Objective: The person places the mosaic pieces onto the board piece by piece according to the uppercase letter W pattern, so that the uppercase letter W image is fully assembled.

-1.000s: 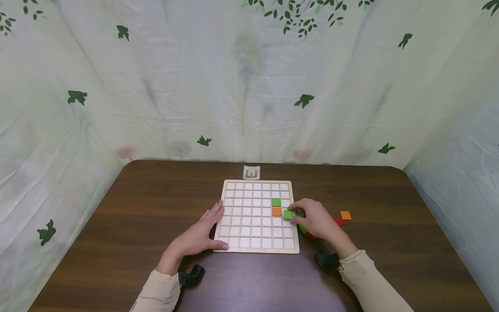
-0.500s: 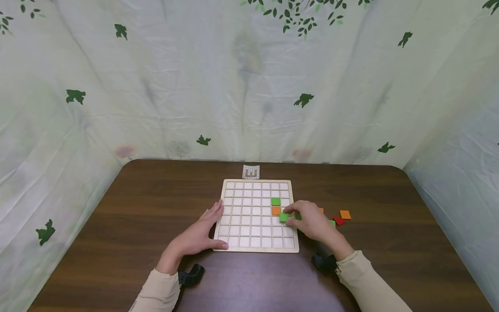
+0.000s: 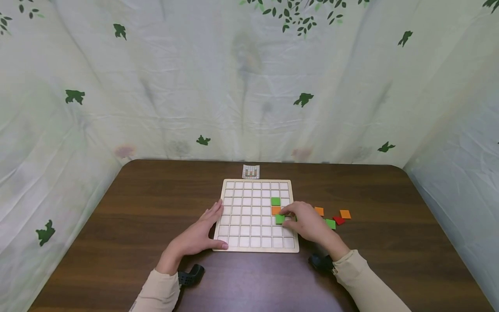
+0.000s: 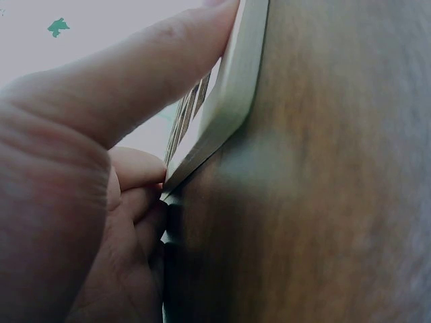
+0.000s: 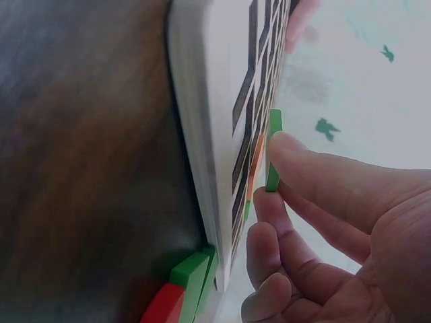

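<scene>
My right hand pinches a green square tile between thumb and fingers, close over the right part of a white gridded board. In the right wrist view this tile is seen edge-on, a small gap above the board's surface. Just beyond it, an orange tile and another green tile sit in neighbouring cells of one column. My left hand rests at the board's left side, the thumb on the near corner and the straight fingers along the edge.
Right of the board lie loose tiles on the dark wooden table: orange, red and green. Green and red tiles lie against the board's edge. A small patterned card lies behind the board.
My right hand has carried the green tile leftward and slightly nearer, from the board's right edge to below the orange tile. The left hand stays in place.
</scene>
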Tool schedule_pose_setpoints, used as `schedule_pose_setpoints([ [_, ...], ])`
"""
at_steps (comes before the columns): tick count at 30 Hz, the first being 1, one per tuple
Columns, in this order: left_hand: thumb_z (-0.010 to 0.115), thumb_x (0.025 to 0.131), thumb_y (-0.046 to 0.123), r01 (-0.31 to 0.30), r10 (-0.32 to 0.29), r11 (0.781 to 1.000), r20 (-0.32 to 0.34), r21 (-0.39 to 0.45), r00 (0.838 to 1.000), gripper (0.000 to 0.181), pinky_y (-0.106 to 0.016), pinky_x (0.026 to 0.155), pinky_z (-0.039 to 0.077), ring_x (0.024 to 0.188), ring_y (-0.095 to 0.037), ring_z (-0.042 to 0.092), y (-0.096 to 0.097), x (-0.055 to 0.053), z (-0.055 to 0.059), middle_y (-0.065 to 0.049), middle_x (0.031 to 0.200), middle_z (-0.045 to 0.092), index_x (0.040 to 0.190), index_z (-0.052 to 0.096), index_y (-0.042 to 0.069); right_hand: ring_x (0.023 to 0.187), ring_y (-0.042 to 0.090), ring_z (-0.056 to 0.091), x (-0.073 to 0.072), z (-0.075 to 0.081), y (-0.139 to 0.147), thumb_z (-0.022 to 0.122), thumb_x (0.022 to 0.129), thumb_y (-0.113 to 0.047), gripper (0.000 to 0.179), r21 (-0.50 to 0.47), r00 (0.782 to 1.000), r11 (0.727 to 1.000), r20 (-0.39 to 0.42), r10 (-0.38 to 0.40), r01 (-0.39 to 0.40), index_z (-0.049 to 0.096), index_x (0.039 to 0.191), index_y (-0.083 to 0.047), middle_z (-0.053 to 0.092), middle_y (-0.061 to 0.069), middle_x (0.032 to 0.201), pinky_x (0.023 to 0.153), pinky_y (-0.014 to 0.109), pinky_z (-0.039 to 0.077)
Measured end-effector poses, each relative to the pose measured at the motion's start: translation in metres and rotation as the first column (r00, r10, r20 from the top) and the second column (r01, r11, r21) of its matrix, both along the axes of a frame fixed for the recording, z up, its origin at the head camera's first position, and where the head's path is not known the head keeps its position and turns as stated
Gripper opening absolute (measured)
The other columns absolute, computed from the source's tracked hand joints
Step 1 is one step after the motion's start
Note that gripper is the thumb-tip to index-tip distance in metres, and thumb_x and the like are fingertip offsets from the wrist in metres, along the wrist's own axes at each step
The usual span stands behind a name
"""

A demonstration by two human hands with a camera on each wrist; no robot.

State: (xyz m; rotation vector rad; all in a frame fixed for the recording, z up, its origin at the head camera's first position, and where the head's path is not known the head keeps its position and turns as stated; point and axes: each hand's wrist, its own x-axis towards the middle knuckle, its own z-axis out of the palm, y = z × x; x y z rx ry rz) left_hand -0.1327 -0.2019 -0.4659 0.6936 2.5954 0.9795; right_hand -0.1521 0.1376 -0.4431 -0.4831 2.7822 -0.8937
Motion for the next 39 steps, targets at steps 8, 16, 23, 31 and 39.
schedule_pose_setpoints([
  [8, 0.084, 0.081, 0.040, -0.001, 0.001, 1.000, 0.000, 0.002, 1.000, 0.111, -0.051, 0.123, 0.011, 0.154, -0.030, 0.002, -0.0002, 0.0000, -0.0009, -0.012, 0.169, 0.003, 0.159, 0.016, -0.001, 0.096, 0.017, 0.060, 0.0000, -0.0005, -0.0032, 0.079, 0.087, -0.010, 0.023, 0.009, 0.999, 0.999, -0.024, 0.034, -0.034, 0.078, 0.110, -0.011, 0.071, -0.003, 0.106, 0.087, 0.039, 0.052],
  [16, 0.084, 0.081, 0.040, -0.001, 0.001, 1.000, 0.003, -0.001, 1.000, 0.112, -0.050, 0.123, 0.011, 0.154, -0.030, 0.002, 0.0003, -0.0006, -0.0016, -0.011, 0.169, 0.002, 0.159, 0.015, -0.001, 0.097, 0.018, 0.063, -0.0015, -0.0026, -0.0051, 0.080, 0.086, -0.011, 0.024, 0.016, 0.995, 0.997, -0.060, 0.078, -0.077, 0.078, 0.110, -0.011, 0.072, -0.001, 0.106, 0.086, 0.039, 0.054],
  [23, 0.084, 0.081, 0.041, -0.001, 0.001, 1.000, 0.000, -0.005, 1.000, 0.112, -0.049, 0.123, 0.010, 0.154, -0.029, 0.002, 0.0002, -0.0011, -0.0022, -0.010, 0.169, 0.002, 0.159, 0.015, -0.001, 0.099, 0.019, 0.063, -0.0015, -0.0018, -0.0066, 0.080, 0.086, -0.012, 0.024, 0.012, 0.995, 0.997, -0.057, 0.078, -0.078, 0.078, 0.110, -0.012, 0.072, -0.001, 0.106, 0.087, 0.040, 0.054],
  [31, 0.084, 0.081, 0.041, -0.004, 0.004, 1.000, -0.001, 0.000, 1.000, 0.112, -0.050, 0.123, 0.011, 0.154, -0.029, 0.001, 0.0002, -0.0005, -0.0018, -0.011, 0.169, 0.002, 0.159, 0.015, 0.000, 0.100, 0.020, 0.063, -0.0011, -0.0022, -0.0074, 0.080, 0.087, -0.011, 0.024, 0.003, 0.995, 0.996, -0.060, 0.084, -0.084, 0.078, 0.111, -0.012, 0.072, -0.001, 0.106, 0.088, 0.041, 0.054],
  [39, 0.083, 0.082, 0.040, -0.004, 0.004, 1.000, 0.001, -0.006, 1.000, 0.112, -0.050, 0.123, 0.011, 0.154, -0.030, 0.002, 0.0007, -0.0002, 0.0001, -0.012, 0.169, 0.003, 0.159, 0.015, -0.001, 0.100, 0.020, 0.062, -0.0019, -0.0036, -0.0070, 0.080, 0.086, -0.011, 0.024, 0.002, 0.994, 0.996, -0.068, 0.087, -0.087, 0.078, 0.110, -0.012, 0.071, -0.001, 0.104, 0.088, 0.040, 0.054],
])
